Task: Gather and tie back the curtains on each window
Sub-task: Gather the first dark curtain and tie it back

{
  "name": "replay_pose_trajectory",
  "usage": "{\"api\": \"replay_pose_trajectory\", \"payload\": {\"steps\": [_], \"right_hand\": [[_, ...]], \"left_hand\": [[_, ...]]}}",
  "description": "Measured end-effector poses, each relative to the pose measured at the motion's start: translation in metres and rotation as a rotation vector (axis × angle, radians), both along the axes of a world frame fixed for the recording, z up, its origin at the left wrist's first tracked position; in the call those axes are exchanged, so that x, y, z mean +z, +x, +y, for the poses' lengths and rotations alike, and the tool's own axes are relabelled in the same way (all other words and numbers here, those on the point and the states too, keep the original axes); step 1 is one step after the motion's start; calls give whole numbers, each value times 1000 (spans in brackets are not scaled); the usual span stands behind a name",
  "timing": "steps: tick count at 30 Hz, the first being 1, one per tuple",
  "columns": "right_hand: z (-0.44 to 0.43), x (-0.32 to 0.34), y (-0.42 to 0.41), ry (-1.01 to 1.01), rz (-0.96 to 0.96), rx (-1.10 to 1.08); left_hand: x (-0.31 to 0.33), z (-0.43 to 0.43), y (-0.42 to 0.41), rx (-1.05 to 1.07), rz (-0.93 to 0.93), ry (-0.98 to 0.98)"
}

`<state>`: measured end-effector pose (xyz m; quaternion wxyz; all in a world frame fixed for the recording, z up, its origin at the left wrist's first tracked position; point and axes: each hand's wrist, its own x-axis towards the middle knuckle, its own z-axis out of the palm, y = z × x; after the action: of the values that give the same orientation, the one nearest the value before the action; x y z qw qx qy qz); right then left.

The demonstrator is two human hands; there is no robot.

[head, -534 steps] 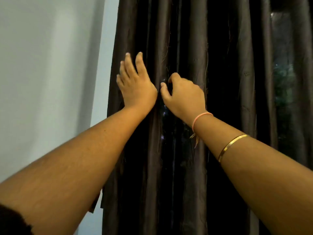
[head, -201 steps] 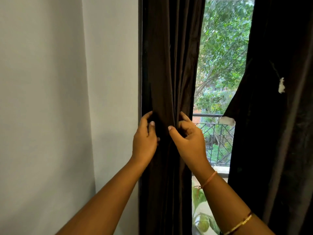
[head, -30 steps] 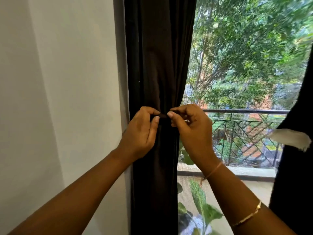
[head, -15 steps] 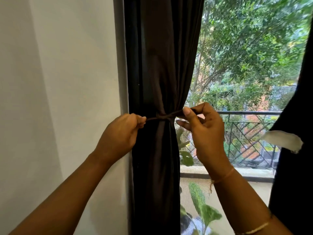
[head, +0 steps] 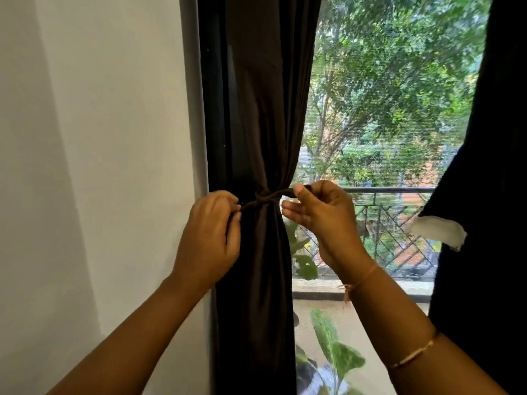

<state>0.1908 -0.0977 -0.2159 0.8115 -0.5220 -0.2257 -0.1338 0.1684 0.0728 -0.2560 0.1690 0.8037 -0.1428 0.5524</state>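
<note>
The dark curtain (head: 256,124) hangs bunched at the window's (head: 385,109) left edge, cinched at mid-height by a thin tie (head: 266,198). At the tie's 9 o'clock, the left hand (head: 211,238) has its fingers curled tight on one end. At 3 o'clock, the right hand (head: 322,215) pinches the other end between thumb and forefinger, its other fingers loosely apart. A second curtain (head: 484,181) hangs at far 3 o'clock.

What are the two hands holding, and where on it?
A thin dark tie cinched round the gathered curtain: the left hand grips one end, the right hand pinches the other.
</note>
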Motion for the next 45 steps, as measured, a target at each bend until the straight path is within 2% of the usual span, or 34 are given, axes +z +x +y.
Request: {"api": "replay_pose_trajectory", "payload": {"steps": [4,6,9,12,16,21,23,28,31,35,37,41,45], "right_hand": [[-4,6,-8,-129,-80,-169],[-11,10,-14,-296,-127,-311],[-25,16,-34,-578,-260,-520],[-36,21,-65,-794,-410,-677],[-56,39,-101,-707,-678,-1022],[-103,63,-114,-505,-879,-1271],[-122,71,-112,-461,-893,-1345],[-163,82,-107,-413,-893,-1504],[-184,90,-105,-403,-891,-1566],[-203,107,-99,-465,-742,-1559],[-210,118,-93,-533,-670,-1553],[-218,141,-82,-659,-567,-1441],[-215,161,-76,-760,-618,-1459]], "left_hand": [[1,-42,-3,-3,-127,44],[7,-61,-5,52,-133,56],[23,-82,-12,88,-12,20],[38,-105,-24,-164,125,-91],[70,-140,-39,-529,106,-239],[107,-182,-54,-690,-272,-264],[112,-202,-61,-741,-329,-225],[124,-238,-62,-872,-68,-208],[132,-245,-52,-669,-132,-114],[155,-246,-37,-417,-239,-106],[172,-248,-32,-424,-229,-118],[213,-261,-26,-593,-121,-200],[247,-270,-25,-495,-137,-107]]}}
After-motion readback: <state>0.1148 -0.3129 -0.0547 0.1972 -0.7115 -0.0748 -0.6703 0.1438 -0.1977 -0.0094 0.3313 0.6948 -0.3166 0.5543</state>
